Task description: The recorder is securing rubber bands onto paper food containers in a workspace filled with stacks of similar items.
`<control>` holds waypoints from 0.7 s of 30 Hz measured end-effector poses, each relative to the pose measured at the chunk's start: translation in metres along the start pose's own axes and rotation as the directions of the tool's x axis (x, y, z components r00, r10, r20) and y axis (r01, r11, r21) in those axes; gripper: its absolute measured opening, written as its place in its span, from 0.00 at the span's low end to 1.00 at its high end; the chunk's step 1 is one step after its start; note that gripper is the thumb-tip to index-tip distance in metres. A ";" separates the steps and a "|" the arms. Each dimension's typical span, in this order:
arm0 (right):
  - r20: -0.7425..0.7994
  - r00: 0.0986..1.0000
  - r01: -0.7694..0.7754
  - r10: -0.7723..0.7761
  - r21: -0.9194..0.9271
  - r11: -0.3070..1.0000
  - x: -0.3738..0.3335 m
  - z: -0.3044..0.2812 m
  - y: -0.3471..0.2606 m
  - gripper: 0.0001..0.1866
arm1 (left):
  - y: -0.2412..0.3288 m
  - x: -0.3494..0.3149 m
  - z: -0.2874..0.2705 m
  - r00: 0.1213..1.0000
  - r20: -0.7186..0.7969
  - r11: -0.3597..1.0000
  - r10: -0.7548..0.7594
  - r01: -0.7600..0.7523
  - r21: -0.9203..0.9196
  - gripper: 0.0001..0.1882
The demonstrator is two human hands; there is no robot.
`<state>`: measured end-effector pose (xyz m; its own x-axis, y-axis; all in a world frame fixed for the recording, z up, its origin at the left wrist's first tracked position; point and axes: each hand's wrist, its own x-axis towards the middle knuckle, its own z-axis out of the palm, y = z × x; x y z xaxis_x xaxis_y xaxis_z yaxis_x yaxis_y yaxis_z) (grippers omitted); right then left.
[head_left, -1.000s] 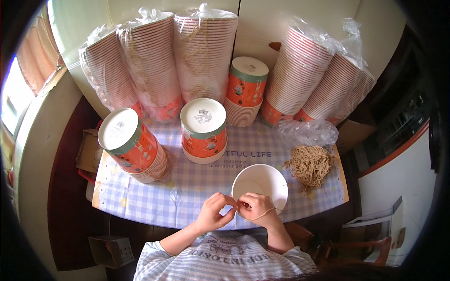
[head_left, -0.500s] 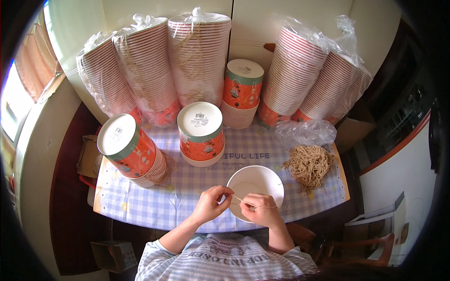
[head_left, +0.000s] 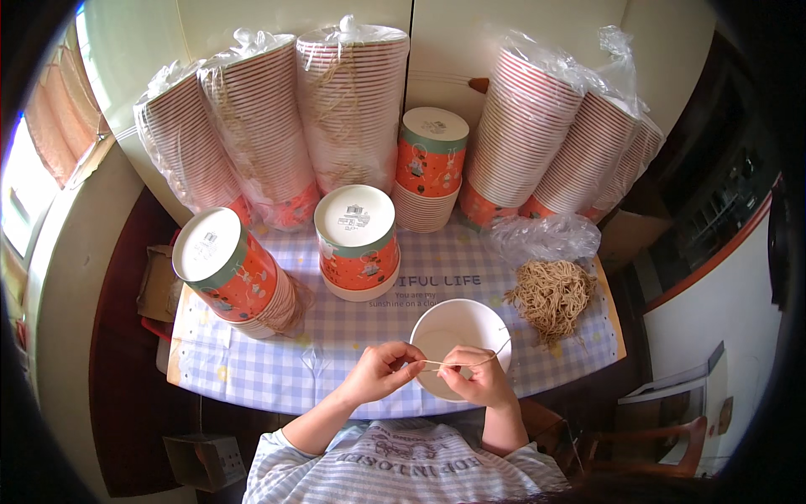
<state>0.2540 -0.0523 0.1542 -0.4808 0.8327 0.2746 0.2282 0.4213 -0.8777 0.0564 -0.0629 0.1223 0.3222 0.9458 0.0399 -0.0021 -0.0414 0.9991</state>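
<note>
A thin tan string (head_left: 434, 363) runs between my two hands, above the near side of a white paper bucket (head_left: 460, 317) that stands mouth up at the table's front. My left hand (head_left: 382, 371) pinches the string at the bucket's left rim. With fingers closed, my right hand (head_left: 477, 375) grips it over the bucket's mouth, and a loose end sticks out toward the right rim. The inside of the bucket is partly hidden by my hands. A tangled heap of tan strings (head_left: 552, 299) lies to the right of the bucket.
Upside-down orange buckets stand at the left (head_left: 231, 267), middle (head_left: 359, 260) and back (head_left: 432, 164). Tall bagged stacks of buckets (head_left: 353, 109) line the wall. Crumpled clear plastic (head_left: 546, 238) lies behind the string heap. A checked cloth (head_left: 336, 361) covers the table.
My hands have drawn slightly closer together at the string, the right one turning a little. The view has shifted slightly; the buckets and string heap stay put.
</note>
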 end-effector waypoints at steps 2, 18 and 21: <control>0.014 1.000 0.016 -0.016 0.009 1.000 0.000 0.000 0.001 0.03 | 0.003 0.000 0.001 0.999 0.035 0.999 0.041 -0.040 -0.005 0.06; 0.010 0.999 0.034 -0.035 0.082 0.996 -0.001 -0.001 -0.002 0.04 | 0.001 0.001 0.001 0.998 0.061 1.000 -0.015 0.015 0.003 0.07; -0.022 0.997 0.080 -0.079 0.090 0.993 0.001 0.000 0.000 0.03 | 0.005 0.001 0.001 0.994 0.106 0.998 -0.029 0.023 0.057 0.07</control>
<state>0.2531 -0.0516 0.1541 -0.4787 0.8046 0.3514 0.1119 0.4529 -0.8845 0.0574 -0.0626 0.1274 0.4208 0.9071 0.0098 0.0591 -0.0382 0.9975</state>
